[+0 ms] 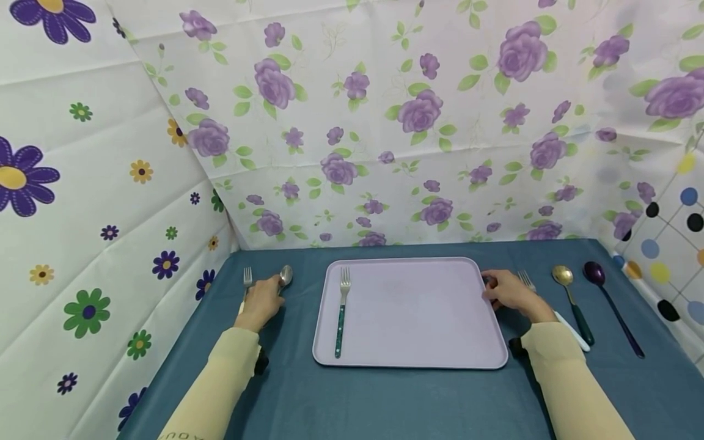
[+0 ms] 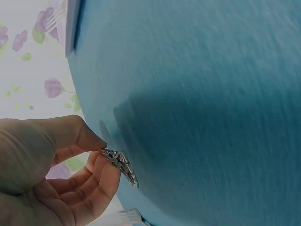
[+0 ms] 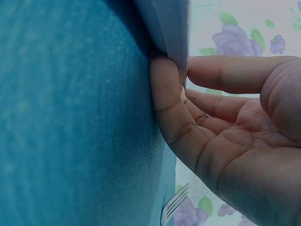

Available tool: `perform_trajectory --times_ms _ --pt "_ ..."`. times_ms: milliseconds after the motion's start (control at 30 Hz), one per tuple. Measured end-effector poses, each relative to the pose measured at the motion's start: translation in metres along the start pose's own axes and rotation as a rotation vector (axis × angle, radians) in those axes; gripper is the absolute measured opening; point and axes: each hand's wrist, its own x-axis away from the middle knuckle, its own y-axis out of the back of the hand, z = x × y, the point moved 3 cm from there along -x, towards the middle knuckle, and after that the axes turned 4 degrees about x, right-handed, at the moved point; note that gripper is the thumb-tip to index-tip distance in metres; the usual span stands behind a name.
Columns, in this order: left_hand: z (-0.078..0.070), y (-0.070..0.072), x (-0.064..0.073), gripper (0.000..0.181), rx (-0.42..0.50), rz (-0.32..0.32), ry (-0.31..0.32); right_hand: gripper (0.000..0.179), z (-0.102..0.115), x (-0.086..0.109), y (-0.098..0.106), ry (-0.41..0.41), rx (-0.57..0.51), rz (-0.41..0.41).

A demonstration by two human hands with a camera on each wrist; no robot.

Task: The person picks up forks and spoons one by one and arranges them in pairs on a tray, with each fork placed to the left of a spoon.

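Head view: pale tray [image 1: 418, 311] flat on the blue-covered table [image 1: 385, 403]. Green-handled fork [image 1: 341, 311] lies inside the tray, 9 o'clock side, tines toward 12. Left hand [image 1: 261, 299] well off the tray's 9 o'clock edge, thumb side beside the silver spoon [image 1: 285, 275], whose bowl shows at the hand's 1 o'clock. Pale-handled fork [image 1: 247, 278] at the same hand's 11 o'clock, handle partly covered. Right hand [image 1: 511, 290] at the tray rim, between 2 and 3 o'clock. Beyond it: a partly hidden fork [image 1: 526, 280] at the hand's 2 o'clock; farther toward 3 to 4, gold-bowled spoon [image 1: 572, 299], then dark purple spoon [image 1: 615, 310].

Left wrist view: left hand pinches a patterned metal handle, apparently the silver spoon's; bowl not visible here. Tray corner at 11 o'clock, fork tines near 6.

Right wrist view: right hand pinches the tray rim, one finger curled underneath. Fork tines near 6 o'clock.
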Motion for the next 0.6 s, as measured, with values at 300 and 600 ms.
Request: perform_trajectory --times_ms 300,600 --pt "-0.016 0.000 0.002 0.038 0.058 -0.003 -0.002 0.061 0.000 -0.001 -0.001 0.000 0.001 -0.005" --pt "-0.034 0.000 0.002 0.039 0.088 0.030 -0.015 0.062 -0.003 -0.002 -0.001 0.003 -0.003 -0.007"
